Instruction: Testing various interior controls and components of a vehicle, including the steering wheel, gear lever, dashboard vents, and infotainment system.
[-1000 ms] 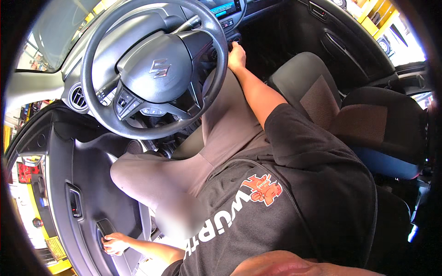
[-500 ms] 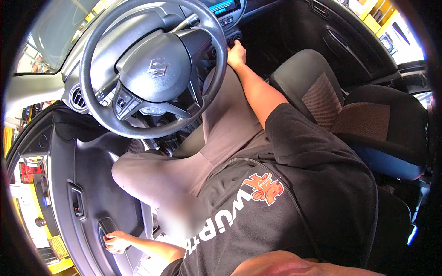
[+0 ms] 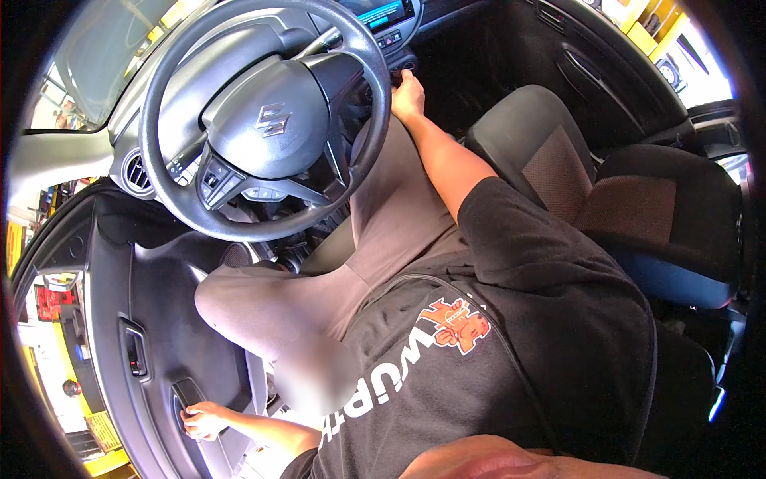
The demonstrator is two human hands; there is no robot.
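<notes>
My left hand (image 3: 204, 421) is low at the left, its fingers curled over the black pull handle (image 3: 187, 395) of the driver's door. My right hand (image 3: 408, 97) reaches past the right side of the steering wheel (image 3: 270, 120) to the lower middle of the dashboard, just below a round dial (image 3: 408, 67). Its fingers are bent and partly hidden, so what they hold cannot be made out. Neither hand touches the steering wheel, which stands between my arms and the dashboard.
The driver's door (image 3: 183, 319) stands open at the left, with an inner latch lever (image 3: 136, 349). A lit screen (image 3: 387, 13) sits in the dashboard. A stalk (image 3: 321, 41) sticks out behind the wheel. At the right is the passenger seat (image 3: 550, 164).
The view has shifted very slightly. Both hands stay in the same places.
</notes>
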